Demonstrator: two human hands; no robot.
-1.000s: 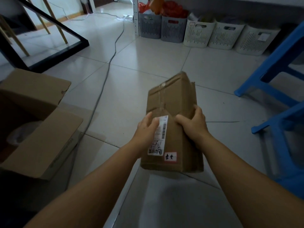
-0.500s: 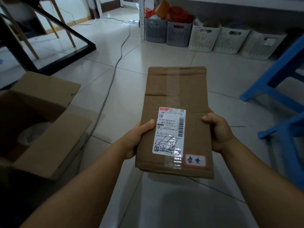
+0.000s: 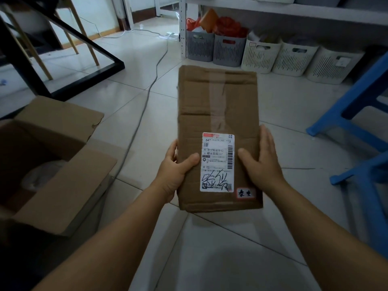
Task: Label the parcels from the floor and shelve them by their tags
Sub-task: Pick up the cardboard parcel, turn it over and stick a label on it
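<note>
A pale tiled floor (image 3: 273, 127) fills the room, with a grey cable (image 3: 147, 95) trailing across it toward the far wall. Along the back, under a low shelf (image 3: 294, 11), stands a row of slotted baskets: two grey baskets (image 3: 216, 49) at the left, holding red and orange bags, and three white baskets (image 3: 294, 57) to their right. A black frame (image 3: 63, 59) with wooden legs behind it stands at the upper left, and blue stools (image 3: 361, 114) occupy the right edge. An open cardboard box (image 3: 52, 160) sits on the floor at the left, flaps spread, something pale inside that is too dim to make out.

Held up over the floor in the middle of the view is the parcel (image 3: 218, 106), a flat brown carton sealed with clear tape, its broad face toward the camera. A white shipping label (image 3: 217, 162) with barcodes and black scrawled handwriting sits on its lower half, and a small red-bordered tag (image 3: 246, 193) with handwritten characters lies just beside the label's lower right corner.

The left hand (image 3: 178, 166) grips the parcel's left edge, thumb on the face beside the label. The right hand (image 3: 262, 162) clasps the right edge, thumb on the face, fingers extended along the side
</note>
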